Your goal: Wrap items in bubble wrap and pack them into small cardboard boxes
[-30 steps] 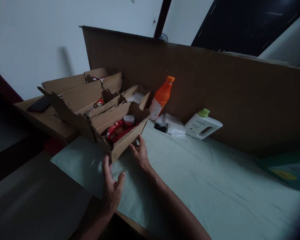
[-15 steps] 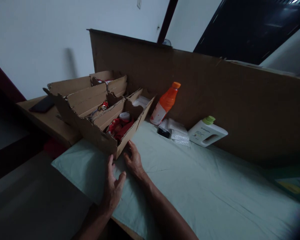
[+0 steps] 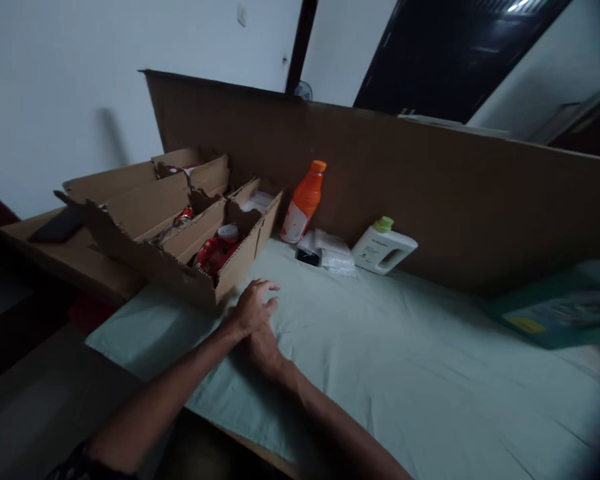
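Box: the cardboard box (image 3: 180,240) sits at ten o'clock on the desk (image 3: 380,360), its near corner just beside both hands.
Left hand: the left hand (image 3: 255,308) lies over the right, fingers loosely curled, holding nothing.
Right hand: the right hand (image 3: 264,347) is mostly hidden; I cannot tell its fingers.
Handling: light, stiff but flimsy-walled; probably best gripped at the bottom corners.
Change: both hands were spread at the box corner; now crossed, off it.

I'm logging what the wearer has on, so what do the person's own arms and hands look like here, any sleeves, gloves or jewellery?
Both forearms are bare, with no gloves on the left hand or the right hand. No rings or watch show, though the light is dim. Something dark, perhaps a sleeve edge, sits high on the left arm at the bottom of the picture; it is too dark to tell what it is.
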### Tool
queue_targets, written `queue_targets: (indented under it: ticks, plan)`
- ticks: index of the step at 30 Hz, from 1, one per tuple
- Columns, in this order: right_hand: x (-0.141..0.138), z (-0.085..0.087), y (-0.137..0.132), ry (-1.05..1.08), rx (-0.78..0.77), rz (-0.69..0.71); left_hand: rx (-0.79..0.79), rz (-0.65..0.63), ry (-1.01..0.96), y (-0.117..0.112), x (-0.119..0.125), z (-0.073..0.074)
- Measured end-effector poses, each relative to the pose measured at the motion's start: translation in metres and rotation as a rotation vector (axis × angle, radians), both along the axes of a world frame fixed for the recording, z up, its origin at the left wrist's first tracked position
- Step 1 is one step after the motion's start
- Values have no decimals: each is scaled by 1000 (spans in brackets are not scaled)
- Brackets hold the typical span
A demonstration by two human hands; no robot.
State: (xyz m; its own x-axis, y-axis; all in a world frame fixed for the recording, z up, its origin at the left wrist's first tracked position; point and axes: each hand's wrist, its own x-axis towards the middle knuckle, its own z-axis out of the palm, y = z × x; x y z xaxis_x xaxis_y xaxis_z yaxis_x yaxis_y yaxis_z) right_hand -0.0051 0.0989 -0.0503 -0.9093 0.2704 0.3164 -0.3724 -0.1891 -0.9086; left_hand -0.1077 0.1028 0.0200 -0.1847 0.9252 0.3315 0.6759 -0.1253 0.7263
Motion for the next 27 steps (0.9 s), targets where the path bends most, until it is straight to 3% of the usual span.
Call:
queue_targets:
  ticks: [3,5,6,9,12,16,20,23,25,27]
  plan:
    - [36,11,-31,-454,576,-315,-16,-49,41,36,2,-13]
    - [61,19,-46,-619,947,-368,-24,-71,66,52,7,-25]
    - [71,24,-50,-626,1046,-355,-25,-81,76,58,9,-31]
    - [93,42,-47,-569,1144,-338,-18,-109,97,66,12,-45]
    - [93,78,-20,-513,1138,-435,-2,-128,99,66,12,-53]
    - [51,156,33,-446,1204,-654,12,-116,82,68,11,-58]
    - [-25,224,82,-391,1421,-741,20,-110,68,69,10,-58]
    - [-87,241,116,-580,1636,-618,22,-136,57,69,8,-58]
    - [-122,235,137,-718,1753,-490,19,-148,47,69,7,-57]
    - [-148,220,156,-687,1751,-425,16,-154,39,70,7,-57]
